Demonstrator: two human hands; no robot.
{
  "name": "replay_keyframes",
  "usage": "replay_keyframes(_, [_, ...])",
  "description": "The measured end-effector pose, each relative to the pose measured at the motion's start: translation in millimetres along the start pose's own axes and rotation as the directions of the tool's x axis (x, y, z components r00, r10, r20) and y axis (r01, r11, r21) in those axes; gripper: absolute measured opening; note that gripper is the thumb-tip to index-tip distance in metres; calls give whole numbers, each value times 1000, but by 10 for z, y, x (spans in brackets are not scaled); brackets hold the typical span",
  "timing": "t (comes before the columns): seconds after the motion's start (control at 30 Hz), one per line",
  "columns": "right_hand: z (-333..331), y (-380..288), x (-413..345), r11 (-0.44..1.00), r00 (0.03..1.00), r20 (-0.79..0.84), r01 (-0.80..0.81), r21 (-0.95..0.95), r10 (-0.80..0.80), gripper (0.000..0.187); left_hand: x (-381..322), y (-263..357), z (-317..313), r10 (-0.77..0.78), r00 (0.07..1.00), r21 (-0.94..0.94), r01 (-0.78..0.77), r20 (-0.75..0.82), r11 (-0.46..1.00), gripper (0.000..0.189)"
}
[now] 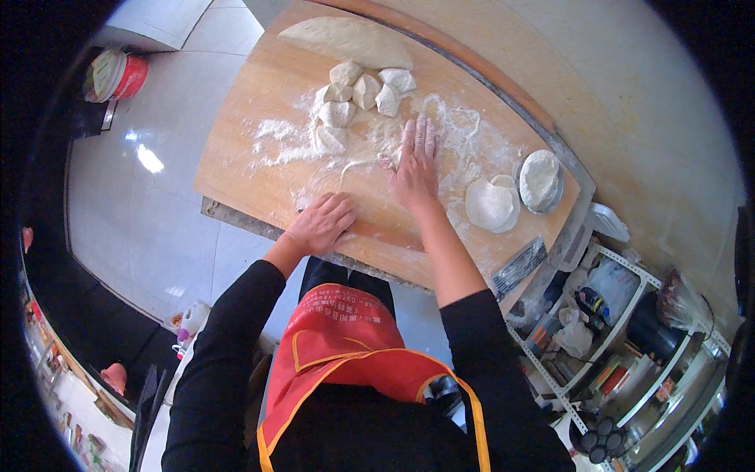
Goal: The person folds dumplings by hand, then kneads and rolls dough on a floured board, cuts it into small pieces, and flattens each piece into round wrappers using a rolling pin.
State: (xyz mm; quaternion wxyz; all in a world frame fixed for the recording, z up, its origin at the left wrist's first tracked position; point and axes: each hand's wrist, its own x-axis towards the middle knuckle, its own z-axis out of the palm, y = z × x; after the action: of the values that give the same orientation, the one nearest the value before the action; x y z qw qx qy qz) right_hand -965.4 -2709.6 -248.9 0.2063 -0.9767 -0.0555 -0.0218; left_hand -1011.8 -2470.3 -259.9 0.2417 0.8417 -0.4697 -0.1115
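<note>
My right hand (417, 168) lies palm down, fingers extended, on the floured wooden board (248, 177); a bit of dough seems to show by its thumb. Nearer the board's front edge, my left hand (324, 223) rests with its fingers curled over the wood; whether anything is beneath it is hidden. Beyond my hands several cut dough pieces (367, 91) sit in a cluster, and behind them lies a long dough log (348, 41). To the right are flat round dough wrappers (491, 205), overlapping in a small stack, beside a metal bowl of flour (539, 180).
A dark ridged tool or box (519, 268) lies at the board's right corner. Against the wall on the right stands a white metal shelf (596, 330) packed with bags and goods. A red and white bucket (127, 76) is on the floor at the upper left.
</note>
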Motion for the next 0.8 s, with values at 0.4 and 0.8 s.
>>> replay_keyframes(0.4, [-68, 279, -48, 952, 936, -183, -279, 128, 300, 63, -5, 16, -18, 18, 1000, 55, -17, -8, 998, 41])
replay_keyframes(0.8, [-424, 186, -484, 997, 992, 108, 64, 52, -69, 65, -1, -27, -12, 64, 985, -13, -67, -159, 998, 38])
